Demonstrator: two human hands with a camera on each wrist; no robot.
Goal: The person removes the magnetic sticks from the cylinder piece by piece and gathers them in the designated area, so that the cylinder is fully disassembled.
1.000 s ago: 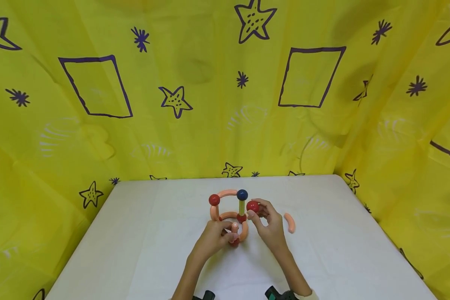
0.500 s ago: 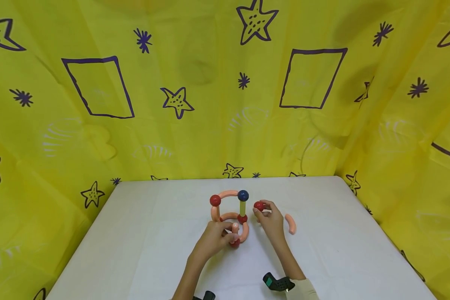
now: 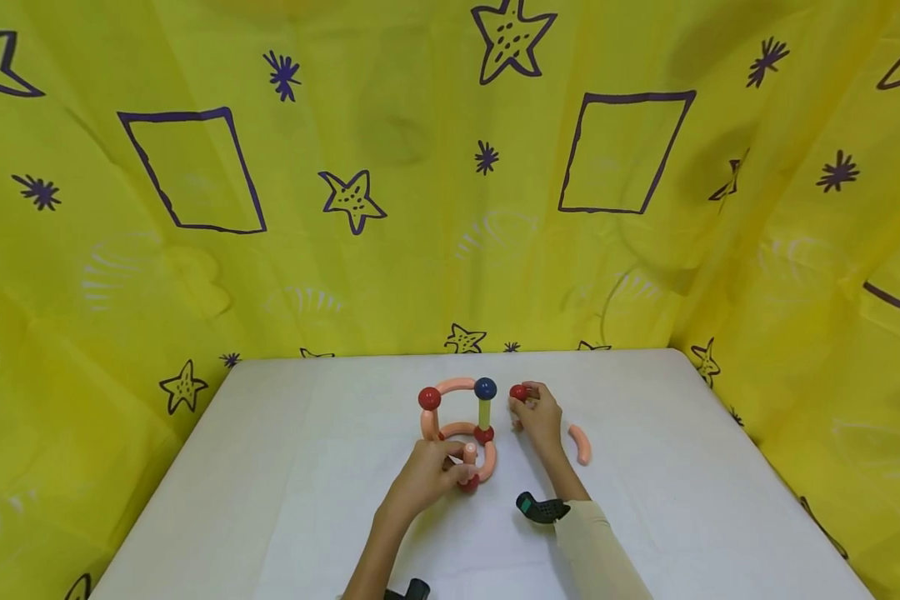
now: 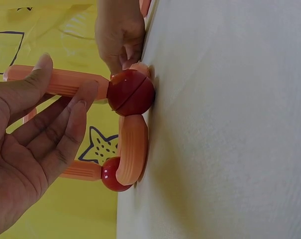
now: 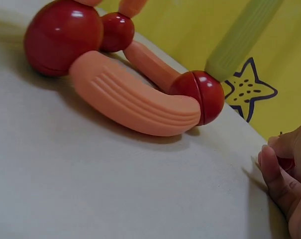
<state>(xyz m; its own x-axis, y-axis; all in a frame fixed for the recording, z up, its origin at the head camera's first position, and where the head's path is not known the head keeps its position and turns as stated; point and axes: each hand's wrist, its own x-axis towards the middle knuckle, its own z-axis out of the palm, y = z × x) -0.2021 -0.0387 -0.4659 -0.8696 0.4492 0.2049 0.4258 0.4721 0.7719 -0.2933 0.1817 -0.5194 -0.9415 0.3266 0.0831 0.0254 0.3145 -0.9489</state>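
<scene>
A frame of peach rods and red balls stands on the table, with a blue ball [image 3: 485, 388] on top of an upright yellow-green rod [image 3: 484, 415]. My left hand [image 3: 422, 479] pinches the upright peach rod [image 4: 65, 82] at the frame's near corner. That rod's lower end meets a red ball [image 4: 131, 93] on the table. To the right of the frame, my right hand [image 3: 542, 418] holds a separate red ball [image 3: 519, 392] in its fingertips. Most of this ball is hidden by the fingers in the right wrist view.
A loose curved peach rod [image 3: 581, 445] lies on the white table [image 3: 330, 500], right of my right hand. Another red ball [image 3: 430, 398] tops the frame's far left corner. A yellow patterned curtain [image 3: 420, 275] encloses the table's back and sides.
My right hand has drawn away from the frame to the right, then farther toward the back, with the red ball in its fingers. The left hand keeps its place on the rod.
</scene>
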